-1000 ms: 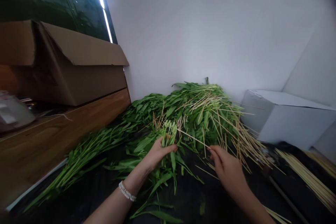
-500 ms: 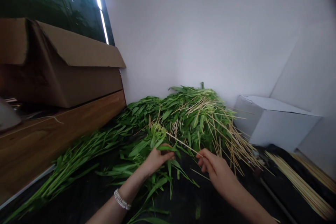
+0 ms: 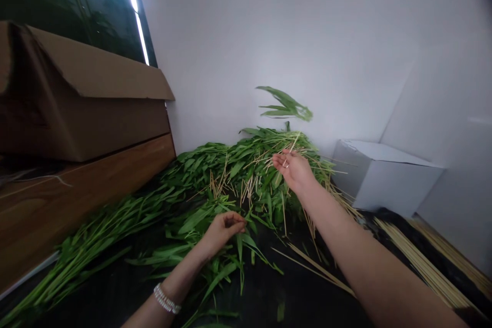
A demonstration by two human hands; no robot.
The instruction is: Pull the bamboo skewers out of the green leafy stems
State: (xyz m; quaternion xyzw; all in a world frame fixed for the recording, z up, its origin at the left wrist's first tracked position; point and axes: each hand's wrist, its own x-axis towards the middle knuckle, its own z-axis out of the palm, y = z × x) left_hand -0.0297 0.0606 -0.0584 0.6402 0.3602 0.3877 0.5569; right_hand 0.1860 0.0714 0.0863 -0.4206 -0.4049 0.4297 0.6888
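My right hand [image 3: 295,170] is raised over the heaped greens, fingers curled on a thin pale stick [image 3: 295,141]. The stick points up toward a small bunch of long green leaves [image 3: 283,105], which hangs blurred in the air before the wall. Lower down, my left hand [image 3: 225,230] has its thumb and fingertips together, above loose leafy stems [image 3: 200,220]. Whatever may be between those fingertips is too small to make out. Just beyond both hands lies the pile of leafy greens [image 3: 215,156] with many thin sticks through it.
At left, a cardboard box [image 3: 119,123] stands on a wooden cabinet [image 3: 115,184]. Long leafy stalks [image 3: 88,241] lie along the cabinet. A white box [image 3: 388,174] sits at right, near bundled pale sticks [image 3: 426,261]. Black sheeting [image 3: 307,297] covers the surface.
My right hand has moved up and away with the stick, and the leafy bunch has gone from my left hand to above the pile. My left hand stays low, fingertips now together.
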